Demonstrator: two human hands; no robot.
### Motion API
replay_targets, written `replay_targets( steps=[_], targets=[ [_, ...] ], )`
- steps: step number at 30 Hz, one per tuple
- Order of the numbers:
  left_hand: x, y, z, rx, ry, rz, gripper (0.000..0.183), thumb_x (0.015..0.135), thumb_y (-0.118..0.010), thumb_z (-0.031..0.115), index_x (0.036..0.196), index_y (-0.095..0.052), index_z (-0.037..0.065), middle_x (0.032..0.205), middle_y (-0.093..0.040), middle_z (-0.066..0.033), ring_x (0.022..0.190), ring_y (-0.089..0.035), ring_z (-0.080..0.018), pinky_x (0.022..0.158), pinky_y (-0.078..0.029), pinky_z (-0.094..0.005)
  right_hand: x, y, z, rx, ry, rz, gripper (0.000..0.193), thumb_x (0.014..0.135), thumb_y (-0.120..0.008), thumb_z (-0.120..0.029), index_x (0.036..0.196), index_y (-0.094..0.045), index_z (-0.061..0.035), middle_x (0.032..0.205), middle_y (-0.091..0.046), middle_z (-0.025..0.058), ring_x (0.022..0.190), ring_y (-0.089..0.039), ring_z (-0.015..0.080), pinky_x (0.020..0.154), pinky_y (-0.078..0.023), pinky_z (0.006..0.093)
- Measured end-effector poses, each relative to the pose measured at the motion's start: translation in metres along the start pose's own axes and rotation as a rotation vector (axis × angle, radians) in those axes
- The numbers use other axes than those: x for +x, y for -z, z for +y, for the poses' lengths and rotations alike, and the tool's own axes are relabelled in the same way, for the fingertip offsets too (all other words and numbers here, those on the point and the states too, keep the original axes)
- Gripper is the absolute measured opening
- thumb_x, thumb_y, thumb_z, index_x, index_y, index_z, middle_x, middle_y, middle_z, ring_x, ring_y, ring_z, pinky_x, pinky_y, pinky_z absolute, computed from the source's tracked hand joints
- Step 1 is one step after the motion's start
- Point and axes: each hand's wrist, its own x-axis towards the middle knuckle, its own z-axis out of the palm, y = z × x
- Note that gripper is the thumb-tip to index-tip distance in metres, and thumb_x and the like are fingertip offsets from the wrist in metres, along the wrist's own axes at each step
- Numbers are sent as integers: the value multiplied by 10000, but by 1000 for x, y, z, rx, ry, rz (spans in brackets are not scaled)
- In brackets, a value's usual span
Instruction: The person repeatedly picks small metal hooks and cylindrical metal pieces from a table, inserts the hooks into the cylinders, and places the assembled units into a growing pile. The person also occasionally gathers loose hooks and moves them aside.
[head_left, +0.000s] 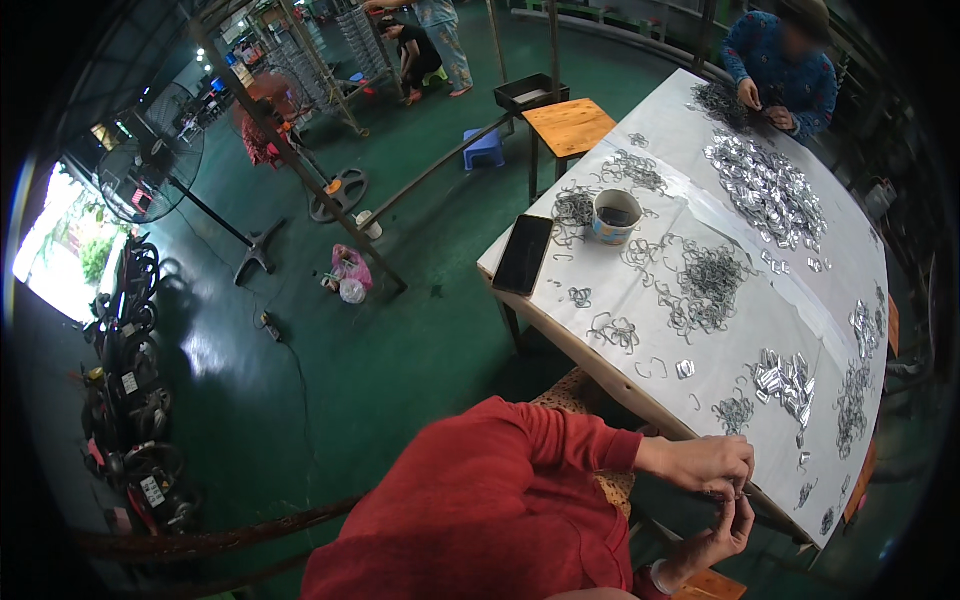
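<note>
My left hand [702,462] comes in from a red sleeve at the table's near edge, its fingers closed in a pinch. Just below it, my right hand [718,538] is pinched too, with its fingertips meeting those of the left. Whatever they hold between them is too small and hidden to make out. Closest to the hands on the table lies a small pile of bent grey wire pieces [734,413]. Beyond that is a heap of shiny flat metal pieces [784,382]. A single shiny piece [685,369] lies to its left.
On the white-covered table [610,270] are a black phone [523,255], a round tub [616,218], a wire pile [712,280] and a large shiny heap [765,190]. A co-worker [785,70] handles pieces at the far side. A wooden stool [569,127] stands beyond the left edge.
</note>
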Motion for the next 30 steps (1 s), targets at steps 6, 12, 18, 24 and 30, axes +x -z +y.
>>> replay_targets(
  steps=[6, 12, 18, 24, 30],
  targets=[
    [-6, -6, 9, -57, 57, 53, 109, 765, -641, 112, 823, -577, 45, 880, -569, -83, 904, -523, -279, 797, -431, -371, -5, 0, -2, -48, 40, -49, 155, 847, -596, -12, 987, -608, 53, 909, -632, 82, 820, -586, 115, 742, -468, 220],
    [-3, 4, 2, -368, 224, -111, 157, 832, -590, 73, 979, -607, 21, 901, -630, -119, 816, -643, -222, 710, -499, -324, 14, 6, -41, -320, 105, -159, 213, 892, -537, -96, 981, -630, 74, 868, -644, 82, 813, -596, 137, 743, -469, 248],
    [-15, 9, -6, -188, 291, -49, 111, 793, -643, 42, 902, -621, 34, 827, -638, -78, 761, -616, -209, 690, -475, -300, 152, 80, 29, -311, 18, -66, 219, 850, -598, -129, 1000, -667, 15, 814, -670, 67, 715, -599, 111, 650, -467, 236],
    [-19, -1, -14, -106, 243, -147, 116, 766, -624, -69, 855, -598, 1, 804, -622, -86, 741, -591, -200, 674, -477, -290, 239, 102, 99, -858, 131, 134, 251, 768, -580, -63, 997, -676, -26, 831, -672, 154, 751, -639, 295, 737, -500, 332],
    [-17, -11, -16, -119, 254, -118, 168, 709, -681, -39, 840, -593, 16, 775, -610, -85, 733, -595, -240, 680, -458, -321, 287, 90, 135, -1190, 280, 7, 192, 727, -562, -14, 903, -638, 2, 968, -587, 194, 989, -488, 407, 824, -440, 444]
  ],
)
